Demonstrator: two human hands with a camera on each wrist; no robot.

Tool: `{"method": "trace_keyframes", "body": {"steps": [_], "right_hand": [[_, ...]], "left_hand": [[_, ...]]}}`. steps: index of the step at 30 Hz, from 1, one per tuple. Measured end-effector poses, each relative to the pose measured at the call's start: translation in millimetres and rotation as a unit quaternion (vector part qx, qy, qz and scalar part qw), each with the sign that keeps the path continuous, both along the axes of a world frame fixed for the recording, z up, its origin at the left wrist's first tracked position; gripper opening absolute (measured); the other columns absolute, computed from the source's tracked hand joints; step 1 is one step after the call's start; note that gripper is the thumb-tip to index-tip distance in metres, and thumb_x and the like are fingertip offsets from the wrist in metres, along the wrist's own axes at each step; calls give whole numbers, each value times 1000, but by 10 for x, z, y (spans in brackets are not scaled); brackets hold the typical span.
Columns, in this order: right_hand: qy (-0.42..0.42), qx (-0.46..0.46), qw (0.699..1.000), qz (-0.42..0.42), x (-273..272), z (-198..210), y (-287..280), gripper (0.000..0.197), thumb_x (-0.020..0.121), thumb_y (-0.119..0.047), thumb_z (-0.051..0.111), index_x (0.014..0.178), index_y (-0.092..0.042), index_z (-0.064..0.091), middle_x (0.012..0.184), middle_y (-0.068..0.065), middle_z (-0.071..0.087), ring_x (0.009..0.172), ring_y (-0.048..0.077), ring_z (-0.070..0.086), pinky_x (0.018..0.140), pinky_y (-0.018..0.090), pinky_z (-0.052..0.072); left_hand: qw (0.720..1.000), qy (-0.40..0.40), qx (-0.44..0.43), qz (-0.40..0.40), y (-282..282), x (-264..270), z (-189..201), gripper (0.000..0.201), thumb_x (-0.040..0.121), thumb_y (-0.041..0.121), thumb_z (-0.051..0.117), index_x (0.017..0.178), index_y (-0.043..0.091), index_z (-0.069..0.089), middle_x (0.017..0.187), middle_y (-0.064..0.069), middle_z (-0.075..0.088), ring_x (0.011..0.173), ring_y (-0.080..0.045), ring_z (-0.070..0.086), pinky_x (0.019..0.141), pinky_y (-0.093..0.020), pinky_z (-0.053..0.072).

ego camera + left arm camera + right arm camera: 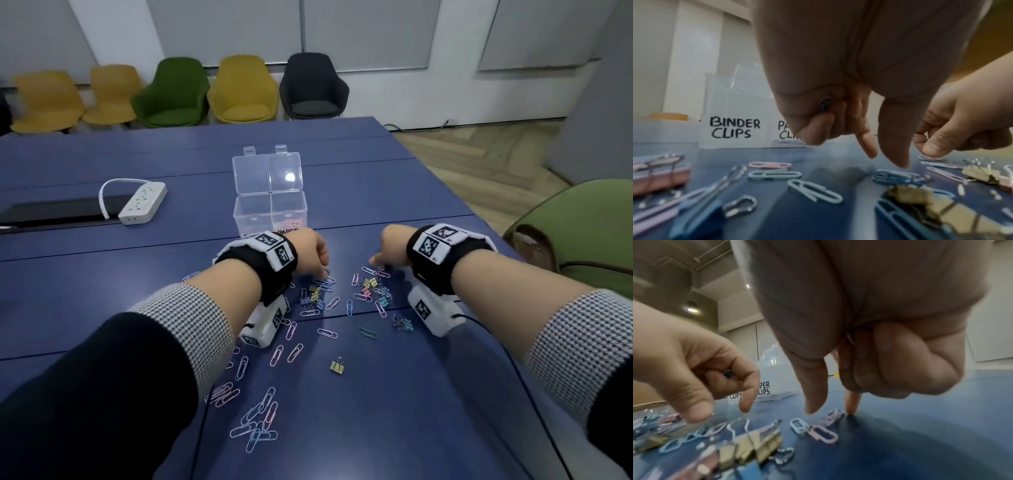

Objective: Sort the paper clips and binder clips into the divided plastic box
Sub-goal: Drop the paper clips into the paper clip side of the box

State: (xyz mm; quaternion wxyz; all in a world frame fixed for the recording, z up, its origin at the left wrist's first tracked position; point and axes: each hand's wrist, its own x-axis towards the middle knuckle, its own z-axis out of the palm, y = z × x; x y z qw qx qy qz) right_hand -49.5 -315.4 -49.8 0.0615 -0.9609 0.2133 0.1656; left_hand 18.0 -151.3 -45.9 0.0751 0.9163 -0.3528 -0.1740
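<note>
Clips lie scattered on the blue desk (411, 205) from your head view: paper clips (255, 423) nearest you, binder clips (368, 287) between your wrists, the open divided box (270, 209) just beyond.

Your left wrist view alone shows the box's labels and a dark blue clip (825, 104) tucked in your left hand (838, 97), curled round it, forefinger and thumb pointing down.

Your right wrist view shows your right hand (869, 361): outer fingers curled, thumb and forefinger tips down beside a lilac clip (833, 416), pinching nothing visible.
</note>
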Motion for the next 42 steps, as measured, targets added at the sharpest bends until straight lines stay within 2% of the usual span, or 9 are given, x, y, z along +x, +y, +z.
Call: {"method": "trace_keyframes", "body": {"steps": [5,14,19,23,27,29,33,39,42], "right_hand": [[51,-40,997,38,142,-21,61,32,71,-30,69,57,-9,49,67,10,59,65,29,54,67,33,53],[77,-116,983,124,-56,52,320,41,95,-22,48,58,-10,36,60,4,37,75,28,45,45,25,30],[-16,125,992,-5,-148,100,124,25,87,-18,47,64,-8,45,53,4,39,43,21,38,45,21,32],[-125,570,791,-185,-282,136,-135,22,79,-12,36,58,-16,34,52,-2,22,36,10,18,40,15,15],[-171,801,546,-176,-473,174,-311,19,53,-18,53,51,-13,35,53,-1,27,42,11,27,35,18,23],[-191,822,504,-183,-520,155,-326,23,52,-21,58,51,-13,37,56,-2,27,43,11,29,34,18,25],[-168,764,577,-234,-484,124,-277,21,75,-15,56,60,-15,41,51,-4,33,34,6,30,30,14,19],[-89,422,896,-103,-488,72,-100,28,95,-5,35,81,-11,58,54,-2,33,36,8,24,36,13,19],[-73,217,973,42,-519,134,32,21,94,-10,45,79,-15,59,57,-1,41,36,9,38,31,17,30]], "left_hand": [[998,-12,45,-43,-90,-26,-14,14,78,24,73,87,24,63,68,8,54,63,-12,51,51,-19,35],[988,-37,133,-64,-151,-100,-79,29,90,24,56,111,6,66,95,-5,59,85,-21,50,76,-26,42],[991,-39,125,-31,-76,-181,-71,34,99,25,39,110,0,60,108,-16,57,96,-29,52,93,-35,43],[985,132,-62,90,66,-107,-10,28,100,22,38,98,5,61,96,-14,60,86,-26,60,74,-31,48],[712,548,-381,219,229,-14,83,25,90,11,36,65,17,37,61,2,27,49,-9,24,39,-18,19],[623,610,-437,221,274,-9,144,13,74,12,37,61,15,39,63,2,28,54,-11,22,39,-19,17],[597,616,-464,222,221,-83,149,19,75,22,45,61,16,34,61,1,35,47,-11,33,36,-17,17],[728,527,-365,245,-14,-214,33,32,92,20,45,61,17,36,49,4,35,34,-6,31,32,-13,13],[835,422,-281,213,-158,-302,-1,39,96,31,47,61,18,35,44,5,27,31,-8,21,35,-13,15]]}}
